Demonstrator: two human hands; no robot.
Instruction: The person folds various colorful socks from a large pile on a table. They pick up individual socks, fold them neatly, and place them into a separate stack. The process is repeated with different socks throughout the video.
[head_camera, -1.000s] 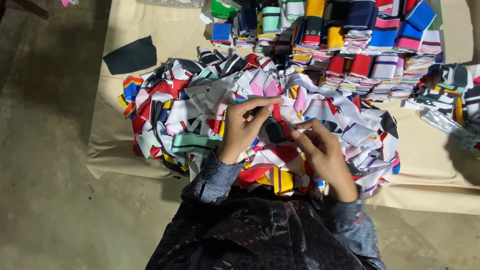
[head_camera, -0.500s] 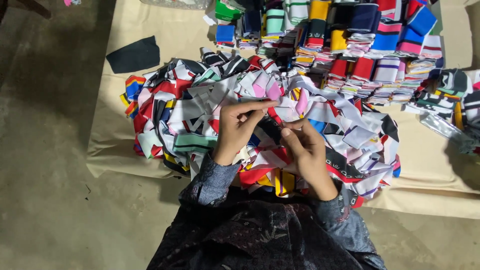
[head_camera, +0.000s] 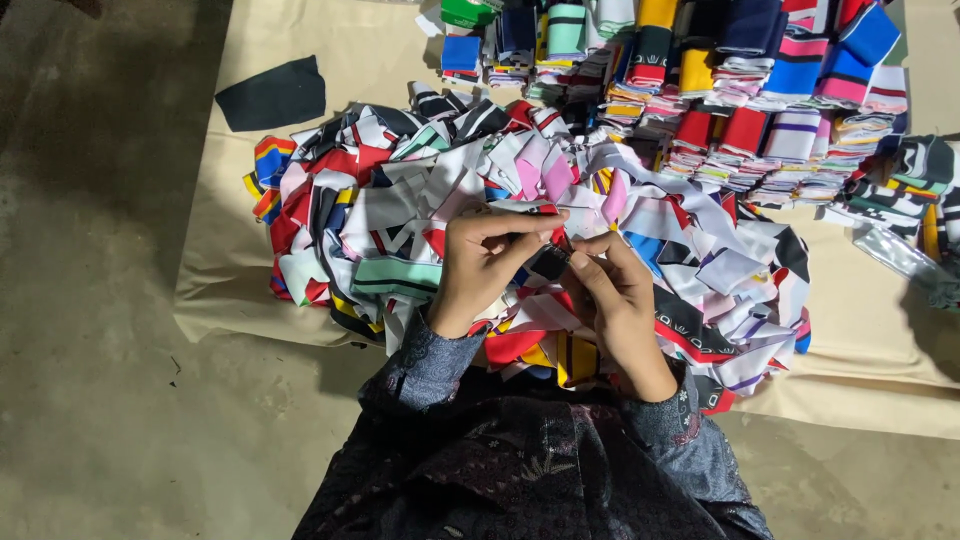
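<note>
Concrete floor (head_camera: 110, 330) under a tan sheet (head_camera: 240, 290), strewn with a heap of cloth scraps (head_camera: 400, 220).
Both hands pinch one small dark scrap (head_camera: 549, 263) above the heap: left hand (head_camera: 488, 262) and right hand (head_camera: 622, 300) closed on its edges. It looks light, limp, best held by corners. Its shape is mostly hidden by fingers; folded stacks (head_camera: 760, 80) beyond run off frame.

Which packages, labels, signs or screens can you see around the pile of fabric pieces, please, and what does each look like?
Clear plastic wrapper: lying on the tan sheet at the right edge, long, crumpled and see-through.
Green packet-like item: at the top of the sorted stacks, flat and bright green; whether it is a package or folded cloth is unclear.
No labels, signs or screens show.
</note>
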